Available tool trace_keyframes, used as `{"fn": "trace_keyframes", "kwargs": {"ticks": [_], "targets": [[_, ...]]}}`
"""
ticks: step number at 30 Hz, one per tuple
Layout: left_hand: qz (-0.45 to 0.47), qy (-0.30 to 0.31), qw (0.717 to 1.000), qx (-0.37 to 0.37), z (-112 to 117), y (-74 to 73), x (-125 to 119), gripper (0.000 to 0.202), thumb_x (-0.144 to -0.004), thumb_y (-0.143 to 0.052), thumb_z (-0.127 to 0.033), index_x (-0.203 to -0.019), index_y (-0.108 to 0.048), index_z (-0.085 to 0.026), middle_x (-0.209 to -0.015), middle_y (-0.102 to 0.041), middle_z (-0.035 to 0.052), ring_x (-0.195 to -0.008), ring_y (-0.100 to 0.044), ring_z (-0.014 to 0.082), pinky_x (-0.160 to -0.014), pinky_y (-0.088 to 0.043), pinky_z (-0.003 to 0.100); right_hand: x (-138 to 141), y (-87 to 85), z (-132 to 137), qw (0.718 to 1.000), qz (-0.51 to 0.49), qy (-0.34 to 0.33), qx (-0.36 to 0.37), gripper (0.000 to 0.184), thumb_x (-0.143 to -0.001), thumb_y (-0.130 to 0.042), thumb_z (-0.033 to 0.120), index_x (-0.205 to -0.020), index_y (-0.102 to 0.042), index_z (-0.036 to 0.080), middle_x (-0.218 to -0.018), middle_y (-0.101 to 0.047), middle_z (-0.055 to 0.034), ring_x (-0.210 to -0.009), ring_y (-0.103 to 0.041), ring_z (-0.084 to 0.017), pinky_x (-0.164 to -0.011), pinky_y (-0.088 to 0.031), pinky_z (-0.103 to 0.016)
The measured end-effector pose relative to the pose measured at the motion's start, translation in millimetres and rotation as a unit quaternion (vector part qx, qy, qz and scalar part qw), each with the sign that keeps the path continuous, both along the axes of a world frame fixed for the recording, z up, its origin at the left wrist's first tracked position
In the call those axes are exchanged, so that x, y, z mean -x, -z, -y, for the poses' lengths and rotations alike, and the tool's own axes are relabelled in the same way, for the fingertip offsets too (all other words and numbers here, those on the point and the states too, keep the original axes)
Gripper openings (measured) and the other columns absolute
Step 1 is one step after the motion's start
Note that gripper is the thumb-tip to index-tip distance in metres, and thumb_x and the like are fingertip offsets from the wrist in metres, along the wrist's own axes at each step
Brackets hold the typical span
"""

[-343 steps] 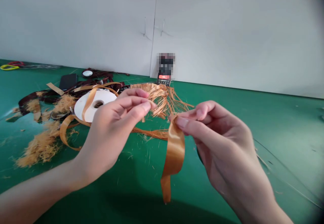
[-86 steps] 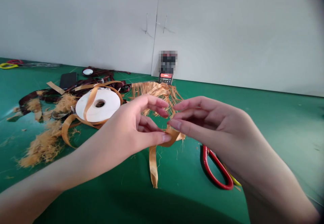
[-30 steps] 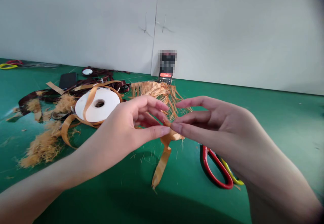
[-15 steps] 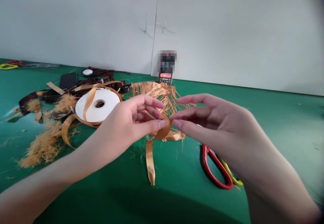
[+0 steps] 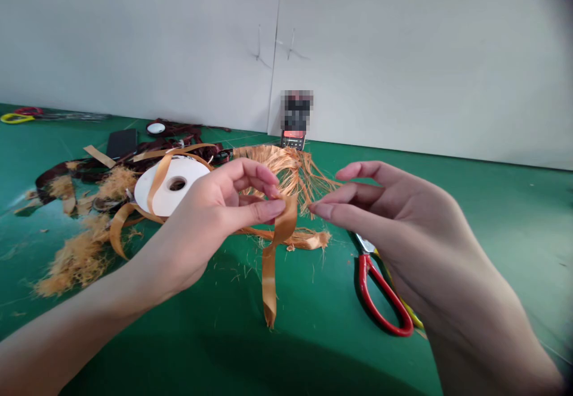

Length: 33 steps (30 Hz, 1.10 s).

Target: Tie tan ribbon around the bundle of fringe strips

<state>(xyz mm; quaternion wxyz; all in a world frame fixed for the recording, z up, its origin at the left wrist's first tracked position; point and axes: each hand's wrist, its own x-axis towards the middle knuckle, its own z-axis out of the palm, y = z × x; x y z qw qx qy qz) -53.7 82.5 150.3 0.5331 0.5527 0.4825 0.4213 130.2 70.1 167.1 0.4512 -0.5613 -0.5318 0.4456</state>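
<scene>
A golden-brown satin ribbon (image 5: 286,220) is pinched near its top end between the thumb and fingers of my left hand (image 5: 215,211). Its lower part hangs with a twist toward the green table. To its right, my right hand (image 5: 403,211) has thumb and a finger pressed together, apart from the ribbon. Whatever fine thread may lie in that pinch is too small to make out. Frayed golden ribbon strips (image 5: 264,160) lie behind both hands, their loose threads spread out. Below my right hand rest scissors with red and yellow handles (image 5: 363,285), partly hidden by the wrist.
On the left lie a white ribbon spool (image 5: 145,190), clumps of pulled threads (image 5: 78,264), dark brown ribbons (image 5: 49,178) and a black flat object (image 5: 122,143). More scissors (image 5: 18,118) are at the far left. A phone (image 5: 293,140) leans against the pale wall (image 5: 403,55).
My right hand has drawn away from the ribbon to the right. My left hand keeps its pinch and has shifted slightly left, leaving the ribbon's top end in fuller view.
</scene>
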Motion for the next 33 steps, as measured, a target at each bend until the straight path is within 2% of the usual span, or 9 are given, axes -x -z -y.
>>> {"fn": "trace_keyframes", "kwargs": {"ticks": [3, 7, 11, 15, 21, 24, 29, 33], "targets": [[-0.011, -0.005, 1.000, -0.013, -0.1, 0.5, 0.1, 0.022, -0.075, -0.076, -0.029, -0.089, -0.061, -0.020, -0.094, -0.064, 0.0003, -0.082, -0.063, 0.0138, -0.066, -0.052, 0.020, -2.4, 3.4, -2.0, 1.000, -0.013, 0.008, -0.022, 0.029, -0.068, -0.077, 0.026, -0.089, -0.058, 0.022, -0.069, -0.073, 0.0006, -0.064, -0.070, -0.017, -0.055, -0.052, -0.026], [-0.004, 0.021, 1.000, -0.008, 0.2, 2.1, -2.6, 0.026, -0.073, -0.079, -0.031, -0.092, -0.064, -0.021, -0.093, -0.065, -0.0012, -0.084, -0.064, 0.0126, -0.071, -0.054, 0.019, -0.7, 3.0, -1.1, 1.000, -0.007, 0.008, -0.010, 0.024, -0.071, -0.076, 0.028, -0.089, -0.062, 0.021, -0.075, -0.074, -0.0006, -0.070, -0.071, -0.017, -0.056, -0.052, -0.025], [-0.021, 0.017, 0.999, -0.016, 0.0, 2.2, -3.3, 0.026, -0.074, -0.078, -0.032, -0.094, -0.065, -0.022, -0.092, -0.065, -0.0014, -0.081, -0.065, 0.0128, -0.069, -0.055, 0.020, 2.7, -1.0, 1.9, 1.000, -0.001, 0.014, 0.006, 0.022, -0.074, -0.074, 0.032, -0.090, -0.064, 0.021, -0.075, -0.074, -0.0007, -0.077, -0.071, -0.019, -0.060, -0.053, -0.026], [-0.058, 0.013, 0.997, -0.041, 0.8, -0.7, -3.9, 0.022, -0.076, -0.075, -0.030, -0.094, -0.064, -0.022, -0.092, -0.067, -0.0005, -0.080, -0.066, 0.0140, -0.068, -0.056, 0.021, 1.9, -1.4, 0.8, 0.999, -0.019, -0.034, 0.022, 0.031, -0.068, -0.079, 0.024, -0.093, -0.061, 0.023, -0.072, -0.075, 0.0019, -0.070, -0.070, -0.016, -0.060, -0.054, -0.026], [-0.065, 0.030, 0.997, -0.028, 3.8, -2.6, -8.8, 0.032, -0.073, -0.077, -0.025, -0.101, -0.060, -0.023, -0.101, -0.066, -0.0009, -0.082, -0.068, 0.0128, -0.071, -0.057, 0.019, 0.7, 2.7, -1.1, 0.998, -0.046, -0.044, 0.007, 0.029, -0.069, -0.077, 0.020, -0.094, -0.061, 0.021, -0.073, -0.075, 0.0023, -0.066, -0.069, -0.013, -0.058, -0.054, -0.020], [-0.053, 0.037, 0.997, -0.041, 4.0, 0.4, -8.4, 0.033, -0.074, -0.077, -0.027, -0.102, -0.059, -0.024, -0.107, -0.065, -0.0015, -0.078, -0.069, 0.0110, -0.069, -0.058, 0.019, 0.3, 5.1, -0.6, 0.998, -0.045, -0.035, -0.016, 0.026, -0.072, -0.076, 0.020, -0.094, -0.063, 0.021, -0.072, -0.074, 0.0026, -0.065, -0.068, -0.011, -0.056, -0.053, -0.019], [-0.064, 0.032, 0.997, -0.039, 4.8, 0.9, -6.3, 0.029, -0.074, -0.077, -0.027, -0.098, -0.060, -0.023, -0.105, -0.064, -0.0019, -0.073, -0.068, 0.0097, -0.064, -0.058, 0.018, -0.5, 6.5, -0.5, 0.998, -0.028, 0.018, -0.051, 0.022, -0.072, -0.076, 0.022, -0.090, -0.064, 0.022, -0.068, -0.074, 0.0019, -0.063, -0.068, -0.012, -0.051, -0.050, -0.020], [-0.067, 0.022, 0.997, -0.030, 6.5, -0.7, -6.6, 0.031, -0.071, -0.079, -0.029, -0.096, -0.061, -0.024, -0.104, -0.064, -0.0016, -0.070, -0.067, 0.0097, -0.060, -0.058, 0.017, 1.3, 1.5, 1.8, 0.999, -0.014, 0.025, -0.038, 0.022, -0.073, -0.076, 0.028, -0.091, -0.063, 0.023, -0.069, -0.073, 0.0014, -0.068, -0.070, -0.015, -0.051, -0.050, -0.021]]}}
